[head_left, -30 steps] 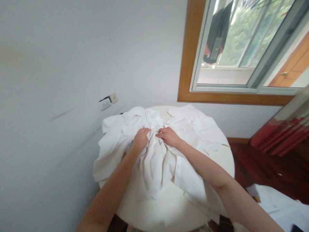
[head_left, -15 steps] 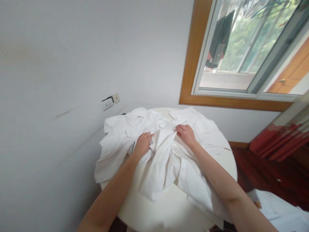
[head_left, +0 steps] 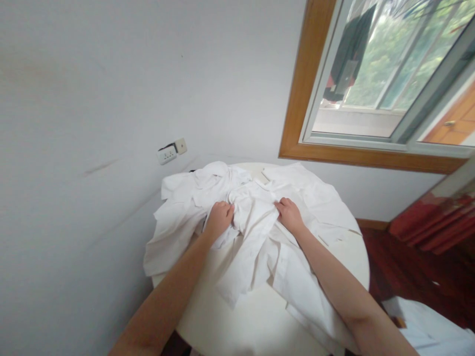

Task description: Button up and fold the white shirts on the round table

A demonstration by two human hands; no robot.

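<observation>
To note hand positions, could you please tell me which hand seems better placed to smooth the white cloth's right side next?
Probably the right hand: it holds the white cloth nearer that side, while the left hand is farther left.

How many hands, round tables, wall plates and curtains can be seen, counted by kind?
Left hand, right hand: 2
Round table: 1
White socket plate, beige plate: 2
Curtain: 1
Total: 6
White cloth: left out, pieces cannot be told apart.

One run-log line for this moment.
left hand: gripping white cloth; right hand: gripping same cloth; cloth: bunched, on round table
</observation>
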